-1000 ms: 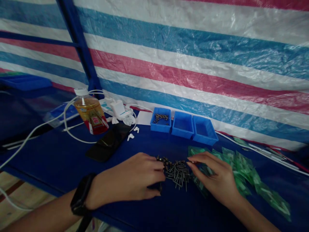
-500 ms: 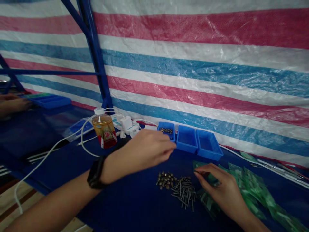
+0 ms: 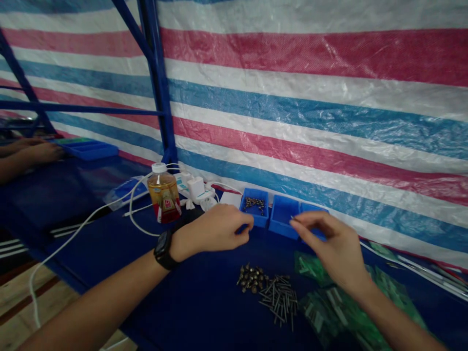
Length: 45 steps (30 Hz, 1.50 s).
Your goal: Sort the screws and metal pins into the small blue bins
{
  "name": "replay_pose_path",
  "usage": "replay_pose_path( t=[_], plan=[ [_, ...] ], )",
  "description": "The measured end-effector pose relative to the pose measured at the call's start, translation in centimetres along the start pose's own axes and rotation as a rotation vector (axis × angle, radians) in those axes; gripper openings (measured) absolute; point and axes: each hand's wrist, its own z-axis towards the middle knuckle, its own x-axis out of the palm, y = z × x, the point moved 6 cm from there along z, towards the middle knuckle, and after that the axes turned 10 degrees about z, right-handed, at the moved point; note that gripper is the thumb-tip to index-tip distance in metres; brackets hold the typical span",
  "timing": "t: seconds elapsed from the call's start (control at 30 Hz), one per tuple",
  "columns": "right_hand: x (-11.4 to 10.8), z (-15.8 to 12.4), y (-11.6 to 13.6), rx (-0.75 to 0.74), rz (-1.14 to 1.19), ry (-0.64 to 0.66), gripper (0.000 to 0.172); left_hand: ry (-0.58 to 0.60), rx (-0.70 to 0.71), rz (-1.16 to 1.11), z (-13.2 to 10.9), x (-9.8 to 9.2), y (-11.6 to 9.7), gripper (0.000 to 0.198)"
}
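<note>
Left hand (image 3: 219,229) was curled just beside the screw bin (image 3: 254,207), grip impossible to call! | Right hand (image 3: 331,239) was pinching over the middle bin (image 3: 282,217), anything held too small to tell! | Loose nails (image 3: 278,297) lay at 6 o'clock from the bins, studs (image 3: 250,279) touching them at 9 o'clock, green packets (image 3: 329,304) at 3 o'clock.

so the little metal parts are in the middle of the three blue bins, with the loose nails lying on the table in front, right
Not the middle bin: the little metal parts are in the leftmost blue bin, as the head view shows. The loose nails do lie on the table in front.
</note>
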Motion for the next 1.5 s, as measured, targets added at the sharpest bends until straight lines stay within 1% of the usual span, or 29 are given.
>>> replay_pose_path(
  t=[0.07, 0.1, 0.13, 0.2, 0.23, 0.3, 0.33, 0.43, 0.5, 0.53, 0.57, 0.63, 0.67, 0.7, 0.77, 0.83, 0.93, 1.0, 1.07, 1.2, 1.27, 1.33, 1.4, 1.43, 1.5],
  plan=[
    [1.4, 4.0, -0.4, 0.084, 0.116, 0.069, 0.022, 0.138, 0.036, -0.12, -0.7, 1.9, 0.2, 0.011],
    [1.8, 5.7, -0.7, 0.135, 0.136, 0.076, 0.027, 0.187, 0.041, -0.179, -0.9, 2.6, 0.3, 0.014],
    [2.1, 7.0, -1.1, 0.19, 0.148, 0.087, 0.029, 0.225, 0.04, -0.231, -1.1, 3.1, 0.4, 0.02],
    [2.1, 8.2, -1.4, 0.233, 0.139, 0.084, 0.028, 0.277, 0.041, -0.299, -1.3, 3.7, 0.3, 0.036],
    [1.9, 8.0, -1.3, 0.227, 0.115, 0.083, 0.027, 0.296, 0.05, -0.314, -1.4, 3.8, 0.1, 0.044],
    [1.4, 6.2, -0.8, 0.192, 0.037, 0.1, 0.026, 0.33, 0.075, -0.32, -1.6, 4.1, -0.4, 0.053],
    [1.0, 4.7, -0.6, 0.18, -0.008, 0.118, 0.027, 0.35, 0.091, -0.318, -1.7, 4.2, -0.7, 0.052],
    [-0.7, -1.2, -1.2, 0.235, -0.065, 0.181, 0.03, 0.396, 0.125, -0.293, -2.0, 4.9, -1.6, 0.04],
    [-2.9, -5.0, -2.8, 0.342, -0.064, 0.147, 0.033, 0.402, 0.135, -0.269, -2.1, 5.3, -2.1, 0.032],
    [-4.2, -6.6, -4.0, 0.42, -0.044, 0.094, 0.035, 0.403, 0.142, -0.263, -2.1, 5.5, -2.3, 0.03],
    [-5.8, -7.9, -5.3, 0.501, -0.002, 0.003, 0.036, 0.404, 0.15, -0.264, -2.0, 5.6, -2.5, 0.027],
    [-8.8, -9.7, -7.7, 0.623, 0.112, -0.254, 0.035, 0.395, 0.166, -0.27, -1.9, 5.7, -2.8, 0.021],
    [-9.7, -10.1, -8.5, 0.657, 0.173, -0.328, 0.031, 0.383, 0.17, -0.271, -1.8, 5.7, -2.8, 0.018],
    [-10.3, -10.2, -9.1, 0.678, 0.222, -0.376, 0.026, 0.372, 0.172, -0.277, -1.8, 5.7, -2.8, 0.016],
    [-10.7, -10.0, -9.3, 0.695, 0.281, -0.41, 0.02, 0.368, 0.17, -0.304, -1.6, 5.7, -2.6, 0.015],
    [-10.4, -9.7, -8.7, 0.707, 0.306, -0.445, 0.023, 0.38, 0.162, -0.34, -1.5, 5.8, -2.3, 0.016],
    [-9.4, -9.6, -7.2, 0.709, 0.334, -0.515, 0.036, 0.36, 0.142, -0.377, -1.3, 5.5, -1.8, 0.017],
    [-8.7, -9.5, -6.5, 0.69, 0.326, -0.526, 0.04, 0.312, 0.141, -0.413, -1.2, 5.2, -1.5, 0.017],
    [-8.5, -9.5, -6.4, 0.671, 0.298, -0.515, 0.04, 0.255, 0.14, -0.467, -1.1, 4.8, -1.2, 0.018],
    [-9.2, -9.4, -7.1, 0.624, 0.191, -0.487, 0.039, 0.137, 0.088, -0.615, -0.9, 3.9, -0.7, 0.016],
    [-9.1, -9.3, -7.0, 0.607, 0.073, -0.428, 0.041, 0.085, 0.057, -0.695, -0.9, 3.6, -0.8, 0.016],
    [-7.8, -9.3, -6.2, 0.584, -0.01, -0.304, 0.042, 0.043, 0.032, -0.774, -0.8, 3.5, -1.3, 0.015],
    [-5.0, -9.6, -4.6, 0.539, 0.015, -0.137, 0.04, 0.018, 0.038, -0.84, -0.7, 3.5, -2.3, 0.015],
    [-3.3, -9.9, -3.6, 0.511, 0.071, -0.054, 0.04, 0.011, 0.058, -0.861, -0.7, 3.5, -3.0, 0.015],
    [-0.2, -10.7, -1.7, 0.479, 0.191, 0.061, 0.041, -0.009, 0.126, -0.865, -0.6, 3.5, -4.6, 0.017]
  ],
)
